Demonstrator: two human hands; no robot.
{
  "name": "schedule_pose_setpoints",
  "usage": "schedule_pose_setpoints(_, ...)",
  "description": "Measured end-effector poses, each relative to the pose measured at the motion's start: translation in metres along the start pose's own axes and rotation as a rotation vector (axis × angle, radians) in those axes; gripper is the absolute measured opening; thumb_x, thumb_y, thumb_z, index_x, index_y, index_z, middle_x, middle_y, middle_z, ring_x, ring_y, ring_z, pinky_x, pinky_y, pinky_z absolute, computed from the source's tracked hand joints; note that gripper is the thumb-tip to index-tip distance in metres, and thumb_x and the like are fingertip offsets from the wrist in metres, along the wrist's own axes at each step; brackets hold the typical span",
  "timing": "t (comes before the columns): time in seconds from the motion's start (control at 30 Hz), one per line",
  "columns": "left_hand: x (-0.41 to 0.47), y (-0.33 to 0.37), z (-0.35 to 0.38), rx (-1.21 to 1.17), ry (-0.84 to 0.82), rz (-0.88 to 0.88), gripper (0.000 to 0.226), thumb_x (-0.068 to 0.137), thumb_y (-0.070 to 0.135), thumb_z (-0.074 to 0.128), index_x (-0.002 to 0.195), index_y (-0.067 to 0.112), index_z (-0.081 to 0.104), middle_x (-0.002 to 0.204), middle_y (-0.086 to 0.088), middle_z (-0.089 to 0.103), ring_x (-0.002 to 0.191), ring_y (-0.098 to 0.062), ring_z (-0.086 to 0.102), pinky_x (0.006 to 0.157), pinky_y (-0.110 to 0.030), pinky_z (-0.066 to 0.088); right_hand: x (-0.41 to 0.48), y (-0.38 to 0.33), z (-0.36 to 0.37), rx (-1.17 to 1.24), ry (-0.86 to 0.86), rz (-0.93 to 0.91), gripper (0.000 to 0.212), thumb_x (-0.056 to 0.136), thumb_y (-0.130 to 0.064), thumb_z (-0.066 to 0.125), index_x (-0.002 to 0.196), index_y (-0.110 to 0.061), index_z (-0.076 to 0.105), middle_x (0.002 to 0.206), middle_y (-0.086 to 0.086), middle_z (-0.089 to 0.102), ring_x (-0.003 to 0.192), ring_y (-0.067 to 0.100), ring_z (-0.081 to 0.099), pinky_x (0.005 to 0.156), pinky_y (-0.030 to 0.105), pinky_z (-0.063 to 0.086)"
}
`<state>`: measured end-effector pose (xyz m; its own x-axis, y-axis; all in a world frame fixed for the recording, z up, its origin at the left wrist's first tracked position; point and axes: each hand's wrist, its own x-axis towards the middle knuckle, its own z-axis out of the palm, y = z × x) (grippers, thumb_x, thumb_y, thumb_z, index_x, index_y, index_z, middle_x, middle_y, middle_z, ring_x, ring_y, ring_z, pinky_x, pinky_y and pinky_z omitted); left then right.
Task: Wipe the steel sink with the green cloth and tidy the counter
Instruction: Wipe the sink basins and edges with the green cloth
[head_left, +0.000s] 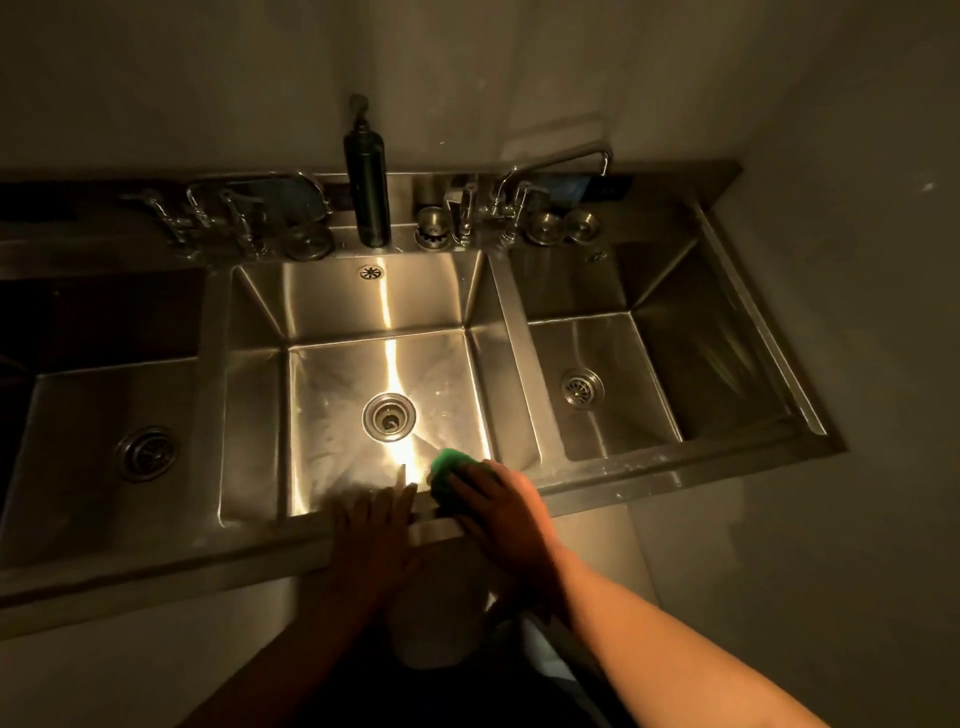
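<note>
Dim, warm light falls from above, leaving the room's edges dark. A plain pale wall (519, 78) rises behind, meeting a second plain wall (857, 260) on the right. Below, the floor (779, 571) lies bare and grey.

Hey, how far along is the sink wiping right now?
Done: nothing I can confirm; the dim light hides wiped areas. In hand: the right hand presses the green cloth on the middle basin's front rim, the left hand resting flat beside it. Left: the drain strainers on the back ledge, if they need tidying.
</note>
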<state>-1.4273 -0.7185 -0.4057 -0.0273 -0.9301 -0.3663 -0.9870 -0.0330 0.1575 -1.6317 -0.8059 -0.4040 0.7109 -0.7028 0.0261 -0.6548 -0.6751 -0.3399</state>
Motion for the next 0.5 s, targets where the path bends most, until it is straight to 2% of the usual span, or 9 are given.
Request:
schedule_pose_setpoints(0.1, 0.012, 0.033, 0.002, -0.03, 0.022, -0.03, 0.085, 0.08, 0.07, 0.04, 0.139, 0.013, 0.064, 0.122, -0.018, 0.068, 0.108, -0.045, 0.064, 0.099, -0.071, 0.045, -0.019, 0.034, -0.004, -0.102, -0.051, 0.024, 0.047, 0.1, -0.045, 0.051, 0.143, -0.025, 0.053, 0.144, 0.003, 0.055, 0.121, 0.032, 0.056, 0.09, 0.048, 0.051)
schedule_pose_setpoints(0.2, 0.024, 0.059, 0.005, -0.05, 0.06, -0.062, 0.088, 0.08, 0.078, 0.044, 0.144, 0.019, 0.058, 0.13, -0.013, 0.064, 0.116, -0.043, 0.061, 0.104, -0.072, 0.038, -0.033, 0.066, -0.019, -0.163, -0.096, 0.005, 0.049, 0.099, -0.047, 0.053, 0.145, -0.029, 0.051, 0.147, 0.001, 0.053, 0.121, 0.034, 0.056, 0.097, 0.053, 0.049)
schedule_pose_setpoints(0.3, 0.034, 0.083, 0.012, -0.002, -0.003, -0.143, 0.095, 0.081, 0.081, 0.053, 0.158, 0.029, 0.032, 0.151, -0.006, 0.047, 0.137, -0.038, 0.044, 0.116, -0.069, 0.025, -0.046, 0.095, -0.032, -0.191, -0.081, -0.05, 0.05, 0.091, -0.045, 0.066, 0.138, -0.029, 0.061, 0.143, -0.001, 0.059, 0.12, 0.038, 0.061, 0.086, 0.048, 0.056)
schedule_pose_setpoints(0.33, 0.035, 0.09, 0.014, 0.009, -0.005, -0.171, 0.095, 0.083, 0.081, 0.052, 0.16, 0.029, 0.027, 0.154, -0.006, 0.044, 0.142, -0.038, 0.038, 0.118, -0.068, 0.022, -0.051, 0.103, -0.034, -0.174, -0.057, -0.073, 0.049, 0.088, -0.043, 0.069, 0.135, -0.027, 0.064, 0.142, 0.0, 0.06, 0.12, 0.038, 0.062, 0.086, 0.048, 0.056)
schedule_pose_setpoints(0.5, 0.036, 0.118, 0.02, -0.028, 0.075, -0.233, 0.1, 0.083, 0.089, 0.025, 0.159, 0.024, 0.032, 0.159, -0.009, 0.041, 0.15, -0.041, 0.031, 0.118, -0.067, 0.022, -0.076, 0.13, -0.039, -0.128, -0.009, -0.134, 0.046, 0.087, -0.039, 0.072, 0.13, -0.027, 0.066, 0.142, 0.001, 0.06, 0.126, 0.033, 0.059, 0.094, 0.047, 0.053)
